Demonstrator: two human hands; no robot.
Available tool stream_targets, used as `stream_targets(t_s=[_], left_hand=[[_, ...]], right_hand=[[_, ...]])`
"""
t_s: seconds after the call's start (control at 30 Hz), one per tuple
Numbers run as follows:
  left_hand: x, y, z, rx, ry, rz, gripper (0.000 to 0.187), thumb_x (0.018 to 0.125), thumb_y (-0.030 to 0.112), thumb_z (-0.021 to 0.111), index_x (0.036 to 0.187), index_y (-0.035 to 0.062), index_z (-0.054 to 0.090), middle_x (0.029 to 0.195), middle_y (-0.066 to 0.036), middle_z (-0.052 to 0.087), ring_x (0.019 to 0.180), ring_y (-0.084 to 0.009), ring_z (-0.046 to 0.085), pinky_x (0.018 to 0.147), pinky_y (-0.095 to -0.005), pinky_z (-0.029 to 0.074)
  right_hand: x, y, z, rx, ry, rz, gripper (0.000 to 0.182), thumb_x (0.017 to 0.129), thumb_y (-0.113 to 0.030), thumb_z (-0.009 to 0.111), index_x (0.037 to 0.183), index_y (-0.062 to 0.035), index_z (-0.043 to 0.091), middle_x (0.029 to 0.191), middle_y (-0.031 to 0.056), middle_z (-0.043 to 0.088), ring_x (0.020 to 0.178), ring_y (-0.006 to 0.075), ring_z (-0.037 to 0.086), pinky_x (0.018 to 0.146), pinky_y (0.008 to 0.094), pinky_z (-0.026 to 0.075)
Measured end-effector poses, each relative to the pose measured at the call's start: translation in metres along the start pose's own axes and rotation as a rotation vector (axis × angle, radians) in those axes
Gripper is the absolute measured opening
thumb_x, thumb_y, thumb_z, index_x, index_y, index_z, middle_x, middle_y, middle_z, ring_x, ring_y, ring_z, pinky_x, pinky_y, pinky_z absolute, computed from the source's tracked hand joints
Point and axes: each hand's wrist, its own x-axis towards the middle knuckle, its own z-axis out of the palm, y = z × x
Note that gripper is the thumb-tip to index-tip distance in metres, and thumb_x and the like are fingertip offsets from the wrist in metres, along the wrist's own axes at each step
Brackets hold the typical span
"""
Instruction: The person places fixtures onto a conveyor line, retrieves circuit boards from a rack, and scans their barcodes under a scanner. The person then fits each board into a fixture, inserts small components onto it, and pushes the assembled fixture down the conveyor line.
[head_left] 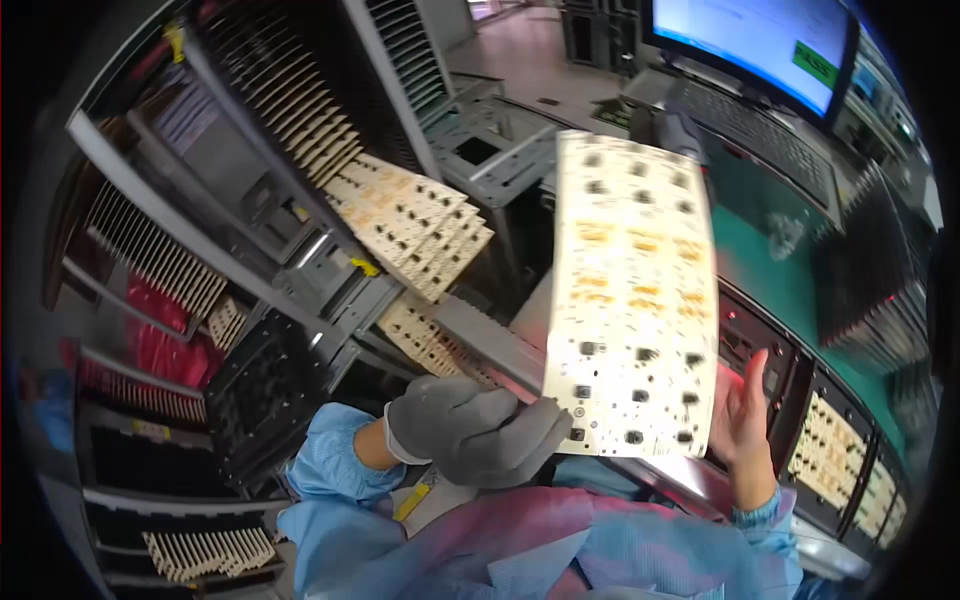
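A large cream circuit panel [632, 310] with dark components and tan patches stands upright in front of me. My left hand [475, 430], in a grey glove, pinches its lower left edge. My bare right hand [740, 415] is at the lower right edge, thumb pointing up and apart; its fingers are partly hidden behind the panel, so its hold on it cannot be made out. To the left, several similar panels [410, 215] stick out of a slotted rack [275, 90].
A monitor [760, 45] and keyboard [755, 130] stand at the upper right. Dark stacked trays [875, 270] are on the green mat [765, 270]. Black fixtures hold smaller-looking panels [828, 450] at the lower right. More racks with panels [208, 555] stand at the left.
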Motion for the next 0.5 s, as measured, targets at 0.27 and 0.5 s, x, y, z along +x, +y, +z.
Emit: stream_targets(t_s=[0.27, 0.5], left_hand=[[0.006, -0.025, 0.110, -0.255, -0.229, -0.110, 0.034, 0.075, 0.018, 0.069, 0.108, 0.0152, 0.067, 0.101, -0.003, 0.062, 0.076, -0.0173, 0.062, 0.058, -0.0277, 0.046], [-0.044, -0.012, 0.207, -0.536, -0.297, -0.787, 0.064, 0.086, 0.021, 0.067, 0.144, 0.0128, 0.040, 0.111, -0.010, 0.062, 0.079, -0.0214, 0.064, 0.070, -0.0324, 0.052]], right_hand=[[-0.037, -0.004, -0.032, -0.095, 0.261, -0.296, 0.055, 0.103, -0.031, 0.039, 0.146, 0.0001, 0.025, 0.146, 0.0177, 0.040, 0.133, 0.0300, 0.043, 0.111, 0.0445, 0.035], [0.010, -0.053, -0.038, -0.056, 0.364, -0.353, 0.046, 0.100, -0.016, 0.041, 0.139, 0.0044, 0.031, 0.137, 0.0234, 0.047, 0.121, 0.0364, 0.054, 0.094, 0.0484, 0.053]])
